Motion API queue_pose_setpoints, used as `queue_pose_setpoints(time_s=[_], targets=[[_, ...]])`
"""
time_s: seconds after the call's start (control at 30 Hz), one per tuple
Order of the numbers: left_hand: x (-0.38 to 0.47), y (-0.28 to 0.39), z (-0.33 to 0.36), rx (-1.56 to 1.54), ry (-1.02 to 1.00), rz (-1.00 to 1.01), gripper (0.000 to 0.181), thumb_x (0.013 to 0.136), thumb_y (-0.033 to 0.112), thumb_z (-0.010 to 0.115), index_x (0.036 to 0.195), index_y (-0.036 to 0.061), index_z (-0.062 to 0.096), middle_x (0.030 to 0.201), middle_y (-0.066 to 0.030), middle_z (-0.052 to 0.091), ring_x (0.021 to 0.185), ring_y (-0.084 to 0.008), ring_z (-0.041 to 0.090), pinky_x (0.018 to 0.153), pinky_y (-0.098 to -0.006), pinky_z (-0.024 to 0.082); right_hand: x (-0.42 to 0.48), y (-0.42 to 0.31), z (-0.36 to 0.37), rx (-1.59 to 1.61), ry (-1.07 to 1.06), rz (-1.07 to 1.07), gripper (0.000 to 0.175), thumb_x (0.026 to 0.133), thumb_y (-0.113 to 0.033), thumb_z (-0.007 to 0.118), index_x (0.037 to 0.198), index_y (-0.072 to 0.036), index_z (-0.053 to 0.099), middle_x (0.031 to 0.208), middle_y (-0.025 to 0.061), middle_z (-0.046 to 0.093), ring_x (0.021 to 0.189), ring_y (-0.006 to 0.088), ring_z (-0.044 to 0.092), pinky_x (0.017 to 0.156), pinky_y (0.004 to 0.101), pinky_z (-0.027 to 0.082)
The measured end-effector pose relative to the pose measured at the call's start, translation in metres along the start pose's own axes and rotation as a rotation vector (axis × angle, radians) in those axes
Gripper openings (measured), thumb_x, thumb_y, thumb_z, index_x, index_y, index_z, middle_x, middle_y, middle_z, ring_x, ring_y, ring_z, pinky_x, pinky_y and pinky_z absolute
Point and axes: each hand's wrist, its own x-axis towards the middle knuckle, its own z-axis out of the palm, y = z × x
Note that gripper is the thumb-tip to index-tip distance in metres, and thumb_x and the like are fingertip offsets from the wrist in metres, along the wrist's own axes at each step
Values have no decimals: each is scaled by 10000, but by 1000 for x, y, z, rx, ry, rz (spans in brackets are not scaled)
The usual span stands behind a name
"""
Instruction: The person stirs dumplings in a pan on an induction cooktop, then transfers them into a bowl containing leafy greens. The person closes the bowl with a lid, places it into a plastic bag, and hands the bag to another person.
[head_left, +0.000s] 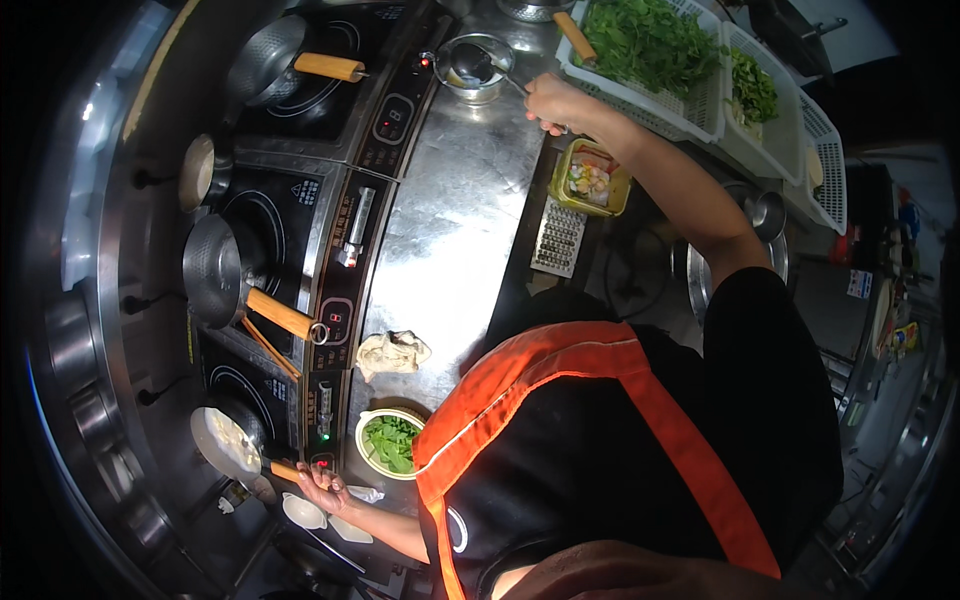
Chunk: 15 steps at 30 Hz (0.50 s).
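My left hand (322, 487) is closed around the wooden handle (287, 471) of a small pan (225, 444), tilted above the lower induction cooker. Pale liquid with small pieces lies in the pan. My right arm reaches far out to the other side, and my right hand (551, 103) grips the handle of a metal ladle (472, 64). The ladle's dark bowl sits in a steel bowl (477, 91) on the metal counter. Near my left forearm stands a round tub of green leaves (391, 444), with a crumpled cloth (391, 353) farther up the counter.
Two more pans (212, 271) (268, 64) with wooden handles stand on the other cookers. Chopsticks (271, 347) lie by the middle one. White baskets (711, 120) of greens, a yellow-rimmed container (590, 178) and a metal grater (559, 238) are near my right arm. Small white bowls (303, 511) lie beside my left hand.
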Motion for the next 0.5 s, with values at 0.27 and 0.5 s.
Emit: queue_pose_setpoints(time_s=[0.27,0.5], targets=[[0,0,-10,-46,-8,-25,238,975,229,463,1128,53,509,653,-19,432,456,-71,440,304,-198,385,-1,-9,-19,315,-149,142,144,826,-19,437,934,74,458,749,134,551,416,125,433,341,278,334],[0,1,-17,-25,-10,-23,242,975,233,461,1132,55,513,650,-10,409,452,-71,423,308,-202,400,-30,-16,-38,496,-105,115,85,802,22,437,721,4,418,769,131,538,460,97,422,342,250,333]])
